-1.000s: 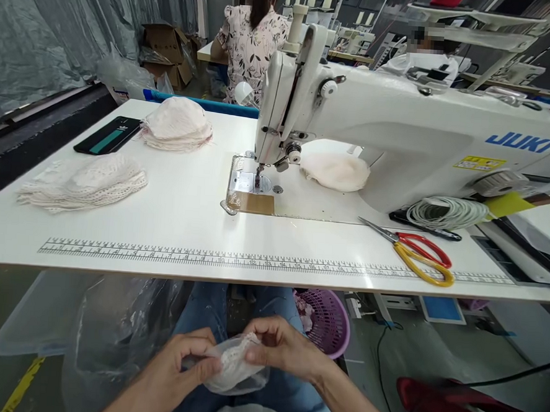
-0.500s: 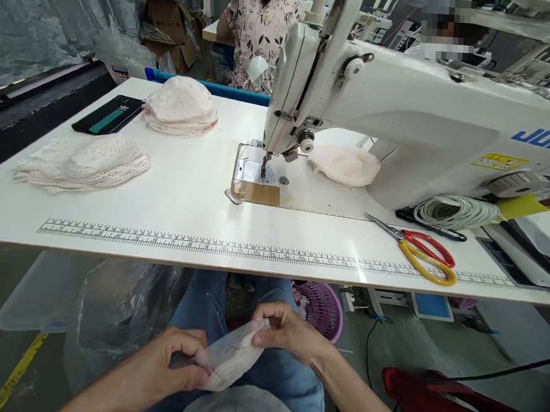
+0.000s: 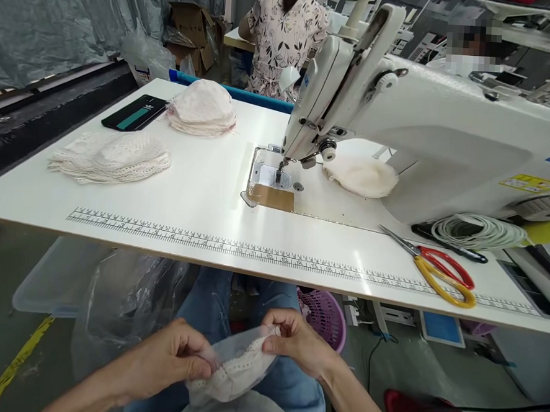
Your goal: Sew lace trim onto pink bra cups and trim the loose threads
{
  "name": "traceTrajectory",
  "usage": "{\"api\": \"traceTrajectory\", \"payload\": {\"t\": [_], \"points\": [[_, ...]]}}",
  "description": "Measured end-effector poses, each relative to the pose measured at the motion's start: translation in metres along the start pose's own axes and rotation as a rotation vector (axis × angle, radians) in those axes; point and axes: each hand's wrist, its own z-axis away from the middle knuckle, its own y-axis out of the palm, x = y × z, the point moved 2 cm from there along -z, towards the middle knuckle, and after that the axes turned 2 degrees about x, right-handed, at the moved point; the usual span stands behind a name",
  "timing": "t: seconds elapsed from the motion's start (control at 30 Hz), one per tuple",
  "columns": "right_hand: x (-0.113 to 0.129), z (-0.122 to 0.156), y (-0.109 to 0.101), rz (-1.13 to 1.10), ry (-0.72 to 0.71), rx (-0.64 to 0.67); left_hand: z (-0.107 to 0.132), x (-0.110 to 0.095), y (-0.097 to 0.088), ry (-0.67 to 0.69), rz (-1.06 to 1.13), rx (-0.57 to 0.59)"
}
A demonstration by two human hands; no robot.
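You are pinching the small, pale, lace-edged fabric piece (image 3: 239, 371) tight at both ends, left hand (image 3: 167, 358) fingers (image 3: 198, 369) low, right hand (image 3: 297, 344) higher, holding its long axis slanting across your lap, below the white tabletop (image 3: 201, 189).

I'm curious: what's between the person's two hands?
A pale lace fabric piece, pinched by left hand and right hand, seen in the head view.

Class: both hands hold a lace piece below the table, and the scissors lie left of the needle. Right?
No: the head view shows the scissors right of the needle. Left hand and right hand do hold the lace piece below the table.
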Motion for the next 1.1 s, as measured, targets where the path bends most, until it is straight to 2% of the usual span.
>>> {"api": "traceTrajectory", "payload": {"t": [0.13,0.3,0.57,0.8,1.0,1.1], "points": [[0.003,-0.001,0.011,0.039,0.008,0.01,0.0,-0.005,0.0,0.05,0.051,0.078],[0.007,-0.004,0.021,0.162,-0.006,0.024,-0.012,-0.008,0.008,0.06,-0.102,-0.073],[0.014,-0.003,0.024,0.311,-0.053,0.007,-0.018,-0.011,0.015,0.025,-0.2,-0.168],[0.011,-0.004,0.019,0.47,-0.078,0.048,-0.012,-0.003,0.01,-0.034,-0.144,-0.132],[0.018,-0.003,0.031,0.446,-0.082,0.084,-0.017,-0.002,0.009,0.008,-0.067,-0.015],[0.022,-0.001,0.034,0.494,-0.109,0.076,-0.02,-0.007,0.011,0.016,-0.145,-0.064]]}}
